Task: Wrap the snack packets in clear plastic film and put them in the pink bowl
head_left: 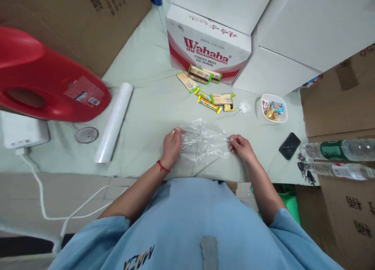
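Note:
A crumpled sheet of clear plastic film [202, 143] is stretched between my two hands, just above the cloth-covered table [146, 106]. My left hand [172, 146] pinches its left edge between thumb and fingers. On the opposite side, my right hand [241, 147] has its fingertips closed on the film's right edge. Beyond the film lie several wrapped snack bars [208, 100], some yellow and some green-edged. Beside them sits a small wad of crumpled clear plastic [244, 107].
A white roll [114, 123] lies left, near a red jug [52, 82]. Behind the snacks stands a Wahaha carton [208, 47]. Towards the right are a tub [260, 109] of small packets, a black phone [289, 146], keys [306, 172] and plastic bottles [340, 149].

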Demonstrator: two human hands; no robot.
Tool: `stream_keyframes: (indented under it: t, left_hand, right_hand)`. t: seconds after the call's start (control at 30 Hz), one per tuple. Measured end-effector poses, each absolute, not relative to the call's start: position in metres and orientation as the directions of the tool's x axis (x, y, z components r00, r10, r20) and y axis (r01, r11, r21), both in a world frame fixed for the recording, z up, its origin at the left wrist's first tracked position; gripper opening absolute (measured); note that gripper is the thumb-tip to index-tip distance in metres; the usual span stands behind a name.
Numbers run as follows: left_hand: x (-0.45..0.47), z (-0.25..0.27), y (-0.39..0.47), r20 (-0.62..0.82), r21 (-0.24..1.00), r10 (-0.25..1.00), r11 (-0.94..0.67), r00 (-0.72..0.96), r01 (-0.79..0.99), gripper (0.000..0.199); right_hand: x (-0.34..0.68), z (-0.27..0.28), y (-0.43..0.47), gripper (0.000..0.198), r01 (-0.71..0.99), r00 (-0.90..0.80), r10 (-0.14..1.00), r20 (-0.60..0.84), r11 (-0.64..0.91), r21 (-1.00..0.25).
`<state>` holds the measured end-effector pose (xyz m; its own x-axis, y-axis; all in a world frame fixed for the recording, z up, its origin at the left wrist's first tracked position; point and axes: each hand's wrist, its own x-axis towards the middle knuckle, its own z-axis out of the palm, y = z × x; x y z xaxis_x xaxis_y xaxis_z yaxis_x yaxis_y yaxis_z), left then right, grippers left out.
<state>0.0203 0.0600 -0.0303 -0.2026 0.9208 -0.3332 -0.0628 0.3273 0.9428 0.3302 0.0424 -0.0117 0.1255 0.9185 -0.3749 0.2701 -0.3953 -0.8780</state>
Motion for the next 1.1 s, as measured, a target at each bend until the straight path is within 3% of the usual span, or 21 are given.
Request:
stream_keyframes:
  t: [0.13,0.23,0.3,0.37,0.47,0.67,0.87,0.93,1.0,1.1]
  left_hand:
    - [0.018,-0.037,0.058,-0.25,0.952,0.952,0.276,-0.178,0.136,0.056]
    - [0.02,-0.04,0.057,-0.202,0.947,0.967,0.232,-0.153,0.221,0.058]
    - [0.02,-0.04,0.057,-0.181,0.942,0.974,0.211,-0.136,0.261,0.06]
    - [0.019,-0.038,0.058,-0.165,0.935,0.978,0.195,-0.124,0.295,0.06]
    - [0.015,-0.035,0.063,-0.135,0.924,0.983,0.171,-0.125,0.343,0.059]
    - [0.007,-0.033,0.081,-0.098,0.881,0.969,0.189,-0.225,0.433,0.058]
    - [0.004,-0.031,0.101,-0.125,0.749,0.976,0.212,-0.18,0.628,0.043]
    - [0.006,-0.032,0.102,-0.012,0.726,0.969,0.178,-0.248,0.664,0.04]
    - [0.01,-0.036,0.098,0.224,0.68,0.938,0.046,-0.266,0.732,0.046]
    - [0.01,-0.043,0.09,0.508,0.511,0.86,-0.262,-0.042,0.819,0.031]
  right_hand:
    - [0.335,-0.01,0.061,0.061,0.596,0.047,0.983,-0.178,-0.171,-0.785]
    - [0.323,-0.011,0.084,0.066,0.69,-0.051,0.979,-0.196,-0.107,-0.715]
    - [0.313,-0.015,0.098,0.057,0.741,-0.065,0.973,-0.222,-0.102,-0.664]
    - [0.305,-0.02,0.111,0.034,0.778,-0.063,0.972,-0.225,-0.093,-0.621]
    - [0.302,-0.026,0.124,0.01,0.779,-0.075,0.975,-0.209,-0.074,-0.623]
    - [0.323,-0.027,0.133,0.018,0.724,0.036,0.992,-0.124,-0.112,-0.68]
    - [0.338,-0.025,0.139,0.019,0.502,0.165,0.973,-0.16,-0.223,-0.836]
    - [0.336,-0.028,0.143,0.019,0.456,0.206,0.96,-0.189,-0.265,-0.849]
    - [0.333,-0.029,0.146,0.022,0.425,0.228,0.951,-0.207,-0.289,-0.858]
    - [0.333,-0.026,0.143,0.035,0.417,0.321,0.938,-0.128,-0.261,-0.871]
